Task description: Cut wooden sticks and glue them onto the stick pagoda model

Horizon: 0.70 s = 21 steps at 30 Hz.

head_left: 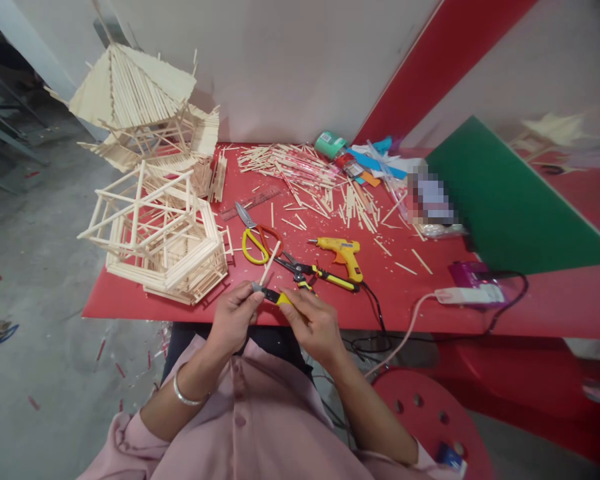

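My left hand (237,313) pinches a thin wooden stick (271,262) that points up and to the right. My right hand (316,325) is wrapped round a yellow-and-black utility knife (270,294), its grey tip against the stick's lower end by my left fingers. Just beyond my hands lie pliers (300,269) with black-and-yellow handles. Scissors (253,237) with yellow and orange handles rest open past the stick. A yellow glue gun (343,253) lies right of them. At my left stands an open frame of glued sticks (165,260).
A stick-built tower with a pitched roof (135,87) stands behind the frame. Loose sticks (290,167) are heaped at the back near a green can (330,143). A green board (510,207) leans at right by a power strip (465,294). Cables hang over the red table's (145,308) front edge.
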### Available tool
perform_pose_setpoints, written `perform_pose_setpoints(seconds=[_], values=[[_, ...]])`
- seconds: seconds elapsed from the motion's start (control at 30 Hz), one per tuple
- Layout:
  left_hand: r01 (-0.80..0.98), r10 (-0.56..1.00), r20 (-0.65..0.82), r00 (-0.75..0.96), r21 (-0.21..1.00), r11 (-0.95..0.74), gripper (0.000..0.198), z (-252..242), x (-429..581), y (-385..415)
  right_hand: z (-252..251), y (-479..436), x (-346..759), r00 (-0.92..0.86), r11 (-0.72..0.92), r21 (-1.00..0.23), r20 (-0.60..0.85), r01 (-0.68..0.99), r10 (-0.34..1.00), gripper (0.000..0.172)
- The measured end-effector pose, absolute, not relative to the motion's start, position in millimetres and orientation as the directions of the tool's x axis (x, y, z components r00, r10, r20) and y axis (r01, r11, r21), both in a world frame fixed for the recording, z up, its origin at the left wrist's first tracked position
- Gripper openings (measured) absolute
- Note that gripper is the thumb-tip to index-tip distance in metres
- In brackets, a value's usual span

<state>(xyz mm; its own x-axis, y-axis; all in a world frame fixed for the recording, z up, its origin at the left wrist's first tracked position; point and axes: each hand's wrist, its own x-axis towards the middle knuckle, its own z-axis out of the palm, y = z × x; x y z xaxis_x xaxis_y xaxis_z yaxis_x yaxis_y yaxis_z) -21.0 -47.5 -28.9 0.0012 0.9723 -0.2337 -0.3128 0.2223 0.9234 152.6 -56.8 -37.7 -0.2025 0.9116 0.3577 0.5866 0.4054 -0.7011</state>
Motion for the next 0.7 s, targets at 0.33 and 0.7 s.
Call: perform_pose_setpoints(seconds=[0.33, 0.7], values=[[-0.24, 0.993, -0.099, -0.065, 0.967, 0.081, 0.037, -30.5, -19.1, -51.2, -36.2, -56.9, 149.0, -0.217, 0.522, -0.457, 0.566, 0.721, 0.795, 0.027], [-0.306, 0.983, -0.165, -0.082, 0.943, 0.133, 0.039, -26.2, -14.9, -49.2, -29.7, -52.2, 150.7, -0.254, 0.511, -0.22, 0.667, 0.831, 0.701, 0.027]])
